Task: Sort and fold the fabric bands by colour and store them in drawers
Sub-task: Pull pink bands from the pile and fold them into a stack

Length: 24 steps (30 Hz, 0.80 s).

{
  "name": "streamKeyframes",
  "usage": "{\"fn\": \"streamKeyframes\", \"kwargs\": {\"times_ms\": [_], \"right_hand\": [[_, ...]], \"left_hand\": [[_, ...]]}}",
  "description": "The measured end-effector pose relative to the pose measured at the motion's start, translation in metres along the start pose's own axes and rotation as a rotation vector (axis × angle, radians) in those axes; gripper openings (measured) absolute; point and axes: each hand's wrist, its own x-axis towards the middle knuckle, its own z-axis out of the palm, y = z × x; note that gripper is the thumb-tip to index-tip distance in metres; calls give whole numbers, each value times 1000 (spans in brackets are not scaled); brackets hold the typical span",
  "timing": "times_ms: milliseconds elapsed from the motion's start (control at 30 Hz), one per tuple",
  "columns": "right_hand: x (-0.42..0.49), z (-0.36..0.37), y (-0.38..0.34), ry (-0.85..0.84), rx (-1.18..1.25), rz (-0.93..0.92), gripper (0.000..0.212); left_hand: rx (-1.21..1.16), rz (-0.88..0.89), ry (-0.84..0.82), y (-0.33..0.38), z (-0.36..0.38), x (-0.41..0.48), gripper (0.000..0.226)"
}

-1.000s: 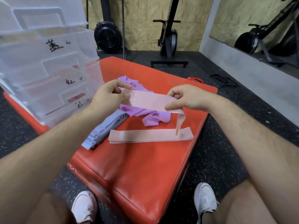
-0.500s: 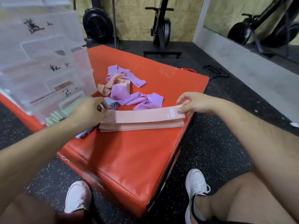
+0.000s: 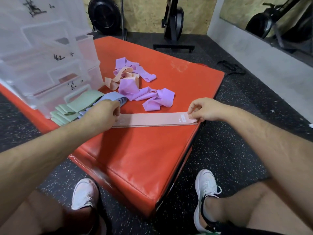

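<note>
A flat pink band [image 3: 152,119] lies stretched across the red mat [image 3: 138,158], on top of another pink band. My left hand [image 3: 103,112] holds its left end with curled fingers. My right hand [image 3: 203,110] pinches its right end at the mat's edge. Behind it sits a loose heap of purple bands [image 3: 145,95] mixed with peach-pink ones [image 3: 118,78]. Folded green bands [image 3: 72,107] and folded blue bands [image 3: 111,99] lie to the left. The clear plastic drawer unit [image 3: 44,53] stands at the back left of the mat.
My two white shoes [image 3: 84,194] [image 3: 205,189] rest on the black speckled floor on either side of the mat's near corner. Exercise machines [image 3: 174,22] stand by the far wall, and a grey ledge [image 3: 264,53] runs along the right.
Both hands have lowered the pink band from mid-air onto the other pink band on the mat and pulled it out flat. The camera has tilted down.
</note>
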Motion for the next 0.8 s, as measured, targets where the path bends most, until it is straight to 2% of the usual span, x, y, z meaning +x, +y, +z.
{"fn": "streamKeyframes", "kwargs": {"times_ms": [133, 233, 333, 500, 633, 800], "right_hand": [[3, 6, 0, 25, -37, 6, 9], [1, 7, -3, 36, -114, -14, 8], [1, 6, -5, 74, -236, -63, 9], [-2, 7, -13, 52, -340, -35, 11], [0, 5, -27, 45, -523, -41, 6], [10, 6, -71, 111, -449, -179, 12]], "left_hand": [[47, -72, -39, -1, 1, 4, 8], [110, -15, -33, 1, 1, 3, 8], [63, 37, 28, 0, 1, 1, 17], [89, -8, -109, 5, -5, 1, 16], [93, -43, -152, 9, -11, 4, 19], [97, 11, 24, 25, -22, 18, 11]]}}
